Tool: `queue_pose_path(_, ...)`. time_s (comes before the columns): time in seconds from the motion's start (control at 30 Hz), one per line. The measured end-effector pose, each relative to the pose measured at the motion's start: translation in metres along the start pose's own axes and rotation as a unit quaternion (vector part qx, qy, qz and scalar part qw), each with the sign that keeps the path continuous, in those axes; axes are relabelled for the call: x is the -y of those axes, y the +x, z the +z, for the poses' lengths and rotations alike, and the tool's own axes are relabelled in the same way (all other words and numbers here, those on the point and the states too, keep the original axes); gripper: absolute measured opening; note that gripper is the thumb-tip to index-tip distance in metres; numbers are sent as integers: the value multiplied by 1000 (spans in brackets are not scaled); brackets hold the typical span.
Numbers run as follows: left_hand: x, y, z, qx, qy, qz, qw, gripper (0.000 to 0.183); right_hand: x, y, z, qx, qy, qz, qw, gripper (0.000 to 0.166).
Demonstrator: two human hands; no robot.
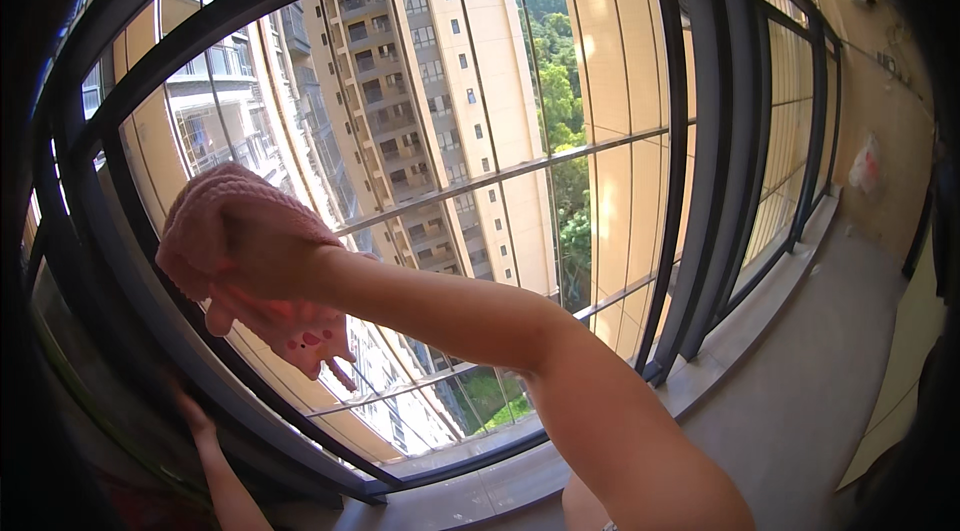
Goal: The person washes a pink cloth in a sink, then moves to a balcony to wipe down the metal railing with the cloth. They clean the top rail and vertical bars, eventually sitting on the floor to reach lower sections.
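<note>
A pink plush cloth (232, 212) with a printed animal face on its hanging part is in my right hand (266, 253). That hand presses the cloth to the left part of a large window pane (442, 178), near the pane's dark side frame (161, 231). My right arm stretches across the picture in front of the glass. Lower left, in shadow, my left hand (187, 407) is at the dark window frame or the panel beside it. Its fingers are too dim and blurred to make out.
A pale sill (480, 493) runs below the dark-framed windows. On the right lies a grey tiled floor (795, 351). A plastic bag (866, 167) hangs on the beige wall (862, 95). Beyond the glass are metal bars (495, 177), tall buildings (420, 80) and trees (559, 88).
</note>
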State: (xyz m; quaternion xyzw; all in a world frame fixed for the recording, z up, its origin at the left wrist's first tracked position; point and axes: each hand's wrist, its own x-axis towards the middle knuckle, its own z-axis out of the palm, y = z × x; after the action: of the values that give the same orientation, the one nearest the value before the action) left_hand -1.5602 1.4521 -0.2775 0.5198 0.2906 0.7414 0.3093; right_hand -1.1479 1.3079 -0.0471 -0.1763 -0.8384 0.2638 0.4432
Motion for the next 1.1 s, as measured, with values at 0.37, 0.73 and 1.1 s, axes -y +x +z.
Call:
queue_pose_path(0.37, -20, -7, -1, -107, 13, 7, 994, 71, 28, -168, -298, -360, -679, -273, 579, 45)
queue_pose_path(0.73, -19, -14, 13, -148, -17, -31, 988, 66, -12, -243, -285, 475, -178, -15, 862, 116)
queue_pose_path(1.1, -3, -10, 19, -110, 196, 46, 973, 66, -126, -258, -116, -650, -361, 160, 650, 89)
